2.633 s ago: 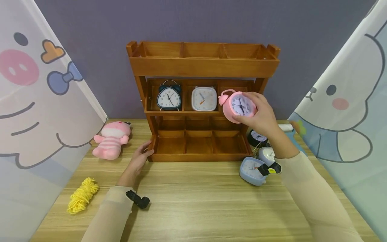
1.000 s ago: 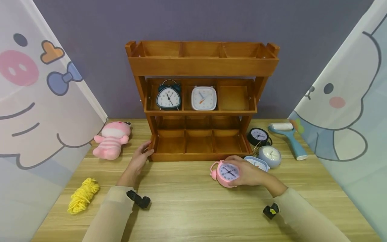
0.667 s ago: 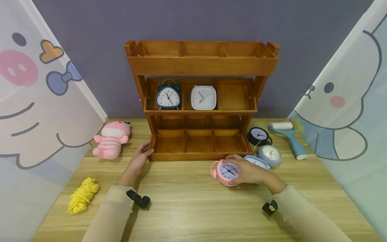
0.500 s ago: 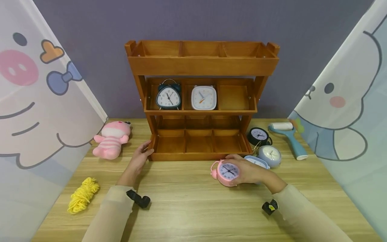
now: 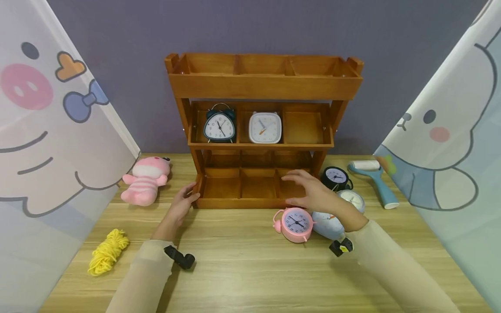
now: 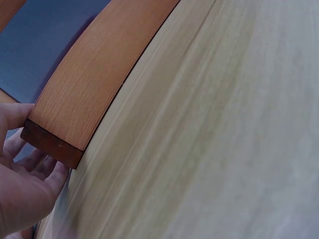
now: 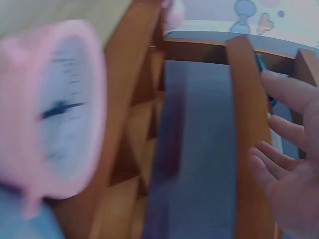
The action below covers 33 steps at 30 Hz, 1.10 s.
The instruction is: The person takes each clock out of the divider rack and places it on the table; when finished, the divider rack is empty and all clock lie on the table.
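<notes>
My left hand (image 5: 182, 201) holds the lower left corner of the wooden shelf rack (image 5: 266, 87); in the left wrist view its thumb and fingers lie on either side of the rack's end (image 6: 55, 147). My right hand (image 5: 313, 191) hovers in front of the rack's lower right compartment, fingers spread and holding nothing. Just below it, a pink alarm clock (image 5: 296, 224) lies face up on the table, handle to the left. A light blue clock (image 5: 326, 224) beside it is partly hidden by my right wrist. On the middle tier stand a dark green alarm clock (image 5: 220, 125) and a white square clock (image 5: 265, 128).
Right of the rack lie a black clock (image 5: 335, 176), a pale round clock (image 5: 354, 200) and a blue-handled lint roller (image 5: 375, 178). At left are a pink plush toy (image 5: 145, 181) and a bundle of yellow cord (image 5: 108, 252). Printed cloth panels flank the table.
My right hand carried the pink alarm clock down from the middle tier's right compartment to the table, released it and lifted toward the rack. My left hand stayed put.
</notes>
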### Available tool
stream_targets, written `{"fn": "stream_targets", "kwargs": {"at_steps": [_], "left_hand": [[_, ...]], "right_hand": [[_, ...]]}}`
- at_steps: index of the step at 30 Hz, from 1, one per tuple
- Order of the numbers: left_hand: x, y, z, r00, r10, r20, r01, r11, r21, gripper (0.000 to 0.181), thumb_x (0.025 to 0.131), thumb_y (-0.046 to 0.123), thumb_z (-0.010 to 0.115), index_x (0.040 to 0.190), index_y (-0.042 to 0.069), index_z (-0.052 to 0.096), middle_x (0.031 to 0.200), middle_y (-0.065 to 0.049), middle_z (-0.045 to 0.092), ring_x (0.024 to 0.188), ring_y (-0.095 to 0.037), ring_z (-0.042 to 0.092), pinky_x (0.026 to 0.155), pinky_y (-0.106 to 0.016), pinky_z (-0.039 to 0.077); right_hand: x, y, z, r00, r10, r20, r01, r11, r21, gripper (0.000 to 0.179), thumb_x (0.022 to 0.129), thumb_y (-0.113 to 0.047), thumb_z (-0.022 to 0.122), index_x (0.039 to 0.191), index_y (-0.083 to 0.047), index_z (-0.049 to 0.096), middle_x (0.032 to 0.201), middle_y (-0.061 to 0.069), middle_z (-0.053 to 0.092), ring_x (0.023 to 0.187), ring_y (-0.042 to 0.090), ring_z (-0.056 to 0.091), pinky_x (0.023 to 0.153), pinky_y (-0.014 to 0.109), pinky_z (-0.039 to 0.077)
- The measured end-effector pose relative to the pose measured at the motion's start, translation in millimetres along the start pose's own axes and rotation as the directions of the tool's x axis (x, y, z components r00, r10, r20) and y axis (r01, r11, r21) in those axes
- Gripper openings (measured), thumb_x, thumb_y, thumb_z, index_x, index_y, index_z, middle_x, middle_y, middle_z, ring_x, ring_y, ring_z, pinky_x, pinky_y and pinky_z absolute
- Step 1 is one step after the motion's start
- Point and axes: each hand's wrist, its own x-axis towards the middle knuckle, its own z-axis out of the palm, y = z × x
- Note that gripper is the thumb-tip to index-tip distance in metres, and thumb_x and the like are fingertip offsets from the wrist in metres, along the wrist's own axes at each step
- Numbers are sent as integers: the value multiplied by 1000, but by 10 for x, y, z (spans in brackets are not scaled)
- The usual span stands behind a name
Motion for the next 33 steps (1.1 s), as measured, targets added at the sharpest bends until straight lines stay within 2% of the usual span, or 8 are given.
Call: {"fn": "stream_targets", "kwargs": {"at_steps": [3, 6, 14, 18, 22, 26, 29, 33], "left_hand": [[11, -17, -5, 1000, 9, -3, -9, 1000, 10, 56, 100, 0, 48, 151, -4, 26, 156, -23, 18, 139, -37, 23, 111, -48, 24], [13, -22, -8, 1000, 6, -7, -6, 1000, 14, 55, 100, 0, 49, 151, -3, 27, 156, -22, 20, 139, -36, 23, 111, -48, 24], [13, -16, -6, 1000, -6, -3, 6, 1000, 20, 55, 100, 1, 49, 151, -2, 27, 156, -21, 20, 139, -35, 23, 111, -47, 24], [-3, 3, 2, 1000, -9, -11, 9, 1000, 21, 55, 100, 0, 48, 151, -3, 26, 156, -22, 21, 138, -36, 24, 110, -48, 24], [-12, 18, 3, 1000, 0, -19, 0, 1000, 19, 55, 100, 0, 47, 151, -4, 26, 155, -22, 21, 137, -36, 25, 110, -48, 24], [-15, 21, 2, 1000, 1, -18, -1, 1000, 18, 55, 100, 1, 47, 151, -3, 26, 155, -22, 22, 137, -36, 26, 110, -48, 25], [-23, 21, 8, 1000, 0, -18, 1, 1000, 21, 55, 100, 1, 48, 151, -3, 26, 156, -22, 21, 138, -37, 24, 110, -49, 24], [-24, 9, 9, 1000, -7, -13, 7, 1000, 21, 55, 100, 1, 48, 151, -3, 27, 156, -23, 20, 140, -38, 21, 111, -51, 21]], "right_hand": [[168, -64, -73, 994, -12, -108, 14, 1000, 22, 60, 83, -19, 80, 136, -6, 54, 138, 14, 45, 114, 35, 53, 92, 50, 46], [356, -140, -133, 979, 1, -203, 8, 999, 43, 62, 83, -16, 80, 137, -5, 53, 138, 16, 44, 115, 37, 53, 95, 50, 45], [925, -310, -175, 916, 89, -390, -65, 995, 76, 66, 86, -25, 78, 141, -4, 49, 145, 19, 36, 126, 36, 42, 102, 48, 38], [1129, -370, -161, 900, 154, -408, -135, 988, 77, 71, 85, -29, 78, 143, -5, 46, 148, 19, 31, 135, 35, 32, 107, 48, 31], [1300, -425, -137, 888, 216, -406, -201, 976, 81, 76, 84, -32, 79, 146, -9, 43, 152, 19, 25, 137, 36, 26, 107, 49, 31], [1428, -444, -113, 872, 238, -427, -225, 971, 83, 77, 81, -33, 80, 145, -10, 43, 154, 18, 22, 138, 36, 23, 106, 50, 32], [1487, -429, -98, 872, 231, -431, -232, 971, 52, 76, 80, -34, 81, 143, -9, 46, 154, 17, 23, 136, 37, 24, 105, 49, 33], [1521, -411, -102, 882, 224, -414, -251, 968, -11, 78, 79, -35, 81, 142, -7, 47, 153, 18, 23, 135, 39, 25, 107, 49, 31]]}}
